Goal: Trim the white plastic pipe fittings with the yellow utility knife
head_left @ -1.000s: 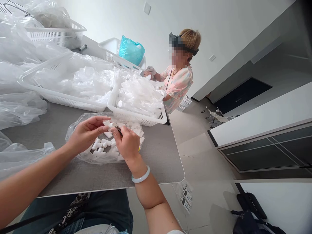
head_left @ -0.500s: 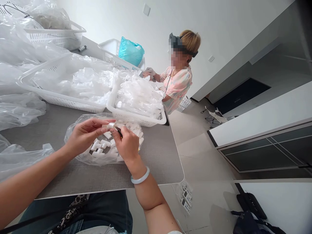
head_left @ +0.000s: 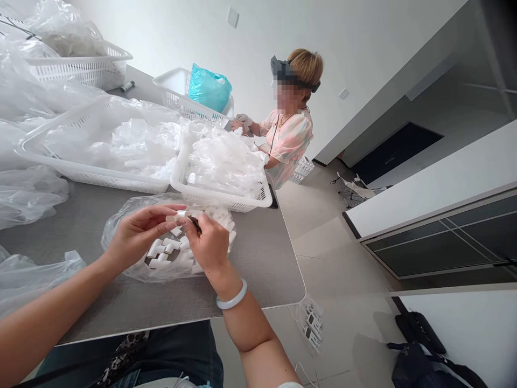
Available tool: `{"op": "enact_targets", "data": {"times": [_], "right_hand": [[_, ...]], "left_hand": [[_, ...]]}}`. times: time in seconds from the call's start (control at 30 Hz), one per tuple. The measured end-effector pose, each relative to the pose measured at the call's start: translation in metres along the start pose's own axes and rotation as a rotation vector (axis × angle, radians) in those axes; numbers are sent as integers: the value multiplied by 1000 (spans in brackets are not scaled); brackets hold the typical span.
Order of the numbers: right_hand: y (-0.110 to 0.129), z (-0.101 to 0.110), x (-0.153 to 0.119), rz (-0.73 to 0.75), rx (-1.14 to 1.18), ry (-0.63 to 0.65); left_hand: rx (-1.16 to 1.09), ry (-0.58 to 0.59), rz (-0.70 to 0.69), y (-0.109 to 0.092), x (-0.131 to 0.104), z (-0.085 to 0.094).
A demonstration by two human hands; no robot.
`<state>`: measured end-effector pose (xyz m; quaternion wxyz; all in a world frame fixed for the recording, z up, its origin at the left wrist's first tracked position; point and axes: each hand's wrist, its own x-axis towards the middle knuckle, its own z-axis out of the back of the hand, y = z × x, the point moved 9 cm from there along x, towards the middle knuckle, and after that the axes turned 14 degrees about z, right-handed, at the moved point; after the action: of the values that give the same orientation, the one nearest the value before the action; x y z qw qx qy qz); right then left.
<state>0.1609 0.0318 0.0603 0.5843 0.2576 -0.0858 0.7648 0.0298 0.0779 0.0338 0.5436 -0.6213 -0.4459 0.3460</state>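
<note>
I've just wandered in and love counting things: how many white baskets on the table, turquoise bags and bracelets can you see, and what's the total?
White baskets: 4 (far-left basket, wide basket, near basket, back basket)
Turquoise bag: 1
Bracelet: 1
Total: 6

I'm in what looks like a small assembly workroom. My grey table carries white perforated plastic baskets full of clear bags, and a clear plastic bag of small white tube fittings lies before me.
</note>
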Motion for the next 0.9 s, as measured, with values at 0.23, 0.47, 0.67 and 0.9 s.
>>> {"op": "enact_targets", "data": {"times": [0.23, 0.47, 0.67, 0.9], "right_hand": [[1, -3, 1, 52, 69, 41], [5, -2, -1, 70, 4, 15], [6, 1, -2, 121, -9, -92], [9, 12, -7, 173, -19, -261]], "left_hand": [[58, 1, 13, 4, 2, 1], [46, 6, 10, 9, 4, 4], [90, 12, -65, 3, 3, 7], [122, 14, -128, -1, 2, 9]]}}
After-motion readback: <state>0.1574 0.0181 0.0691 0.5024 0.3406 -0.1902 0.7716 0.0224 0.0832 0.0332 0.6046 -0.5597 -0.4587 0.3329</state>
